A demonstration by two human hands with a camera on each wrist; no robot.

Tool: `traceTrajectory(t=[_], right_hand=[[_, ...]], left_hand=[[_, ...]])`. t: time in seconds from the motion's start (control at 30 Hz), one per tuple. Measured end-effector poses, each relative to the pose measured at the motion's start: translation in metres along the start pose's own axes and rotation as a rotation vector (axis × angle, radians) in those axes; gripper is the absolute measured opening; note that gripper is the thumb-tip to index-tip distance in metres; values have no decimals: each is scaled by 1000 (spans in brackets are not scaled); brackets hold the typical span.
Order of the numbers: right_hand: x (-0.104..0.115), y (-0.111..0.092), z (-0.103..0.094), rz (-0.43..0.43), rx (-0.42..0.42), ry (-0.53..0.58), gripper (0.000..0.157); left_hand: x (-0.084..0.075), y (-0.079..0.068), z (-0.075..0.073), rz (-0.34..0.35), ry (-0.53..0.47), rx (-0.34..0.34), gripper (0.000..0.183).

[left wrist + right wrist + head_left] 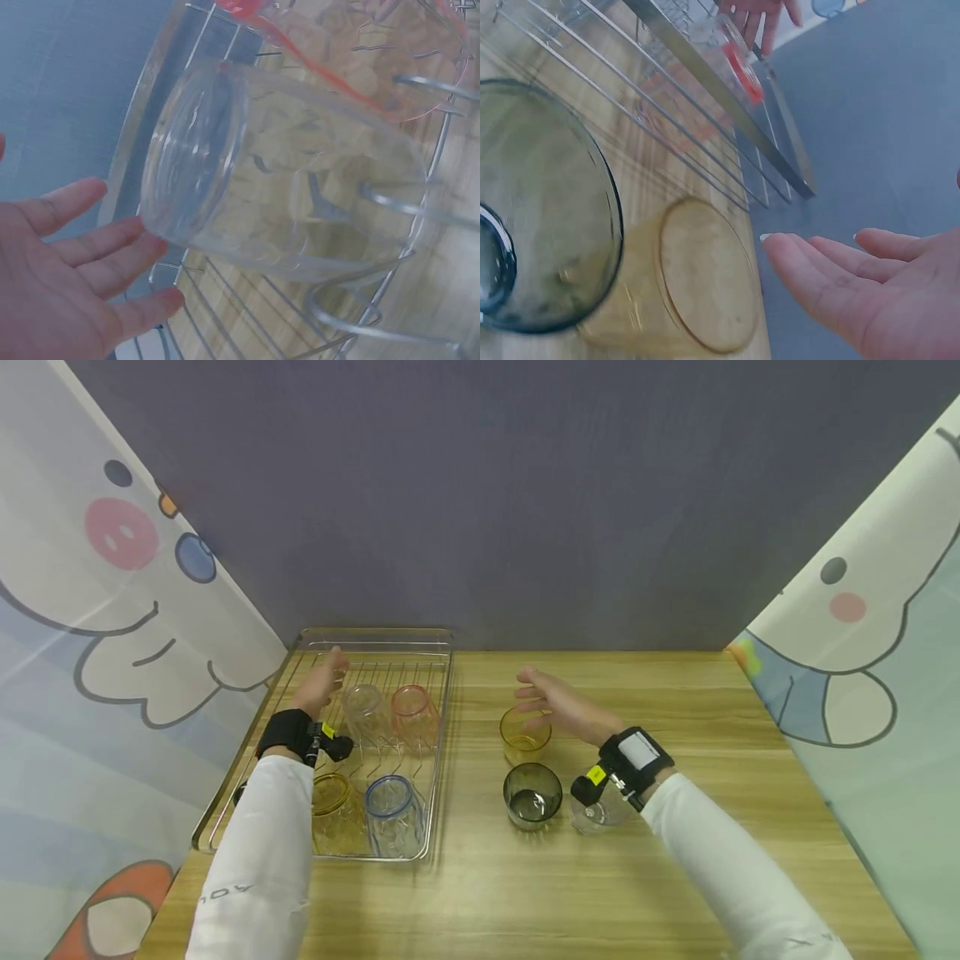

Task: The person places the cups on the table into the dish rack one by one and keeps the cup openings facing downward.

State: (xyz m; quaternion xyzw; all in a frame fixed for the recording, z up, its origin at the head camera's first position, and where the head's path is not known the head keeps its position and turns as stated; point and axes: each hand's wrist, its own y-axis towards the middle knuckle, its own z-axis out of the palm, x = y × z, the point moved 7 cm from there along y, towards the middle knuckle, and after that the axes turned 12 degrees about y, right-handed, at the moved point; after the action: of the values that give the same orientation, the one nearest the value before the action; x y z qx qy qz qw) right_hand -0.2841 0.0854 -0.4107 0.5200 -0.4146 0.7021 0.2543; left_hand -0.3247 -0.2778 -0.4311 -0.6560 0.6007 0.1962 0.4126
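My left hand (321,683), fingers spread and holding nothing, is over the left part of a wire rack (442,693). Nearest to it is a clear glass (300,172), upside down on the rack; whether the fingertips touch its base cannot be told. Beside that glass stands a pink-rimmed glass (415,714). Over on the right, my right hand (566,703) hovers with loosely extended fingers just above a yellow glass (697,277) standing on the table, and grips nothing. A smoky grey glass (532,795) stands in front of the yellow one, mouth up.
An amber glass (336,818) and a blue-rimmed glass (393,818) are upside down at the rack's front. Another clear glass (596,817) on the wooden table (480,893) is partly hidden by the right wrist. A grey wall (510,510) rises behind, with patterned side panels (45,693).
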Motion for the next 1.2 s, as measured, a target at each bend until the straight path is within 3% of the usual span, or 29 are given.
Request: traceTrajectory(t=[0.43, 0.67, 0.93, 1.2], right_hand=[[14, -21, -47, -74, -48, -93, 78], [23, -34, -61, -81, -54, -162, 80], [32, -50, -67, -54, -59, -246, 77], [23, -63, -62, 37, -23, -431, 76]], left_hand=[[-17, -8, -23, 94, -54, -76, 84], [-27, -15, -32, 138, -18, -84, 85], [-56, -26, -36, 261, 17, -87, 79], [-94, -40, -28, 359, 103, -94, 73]])
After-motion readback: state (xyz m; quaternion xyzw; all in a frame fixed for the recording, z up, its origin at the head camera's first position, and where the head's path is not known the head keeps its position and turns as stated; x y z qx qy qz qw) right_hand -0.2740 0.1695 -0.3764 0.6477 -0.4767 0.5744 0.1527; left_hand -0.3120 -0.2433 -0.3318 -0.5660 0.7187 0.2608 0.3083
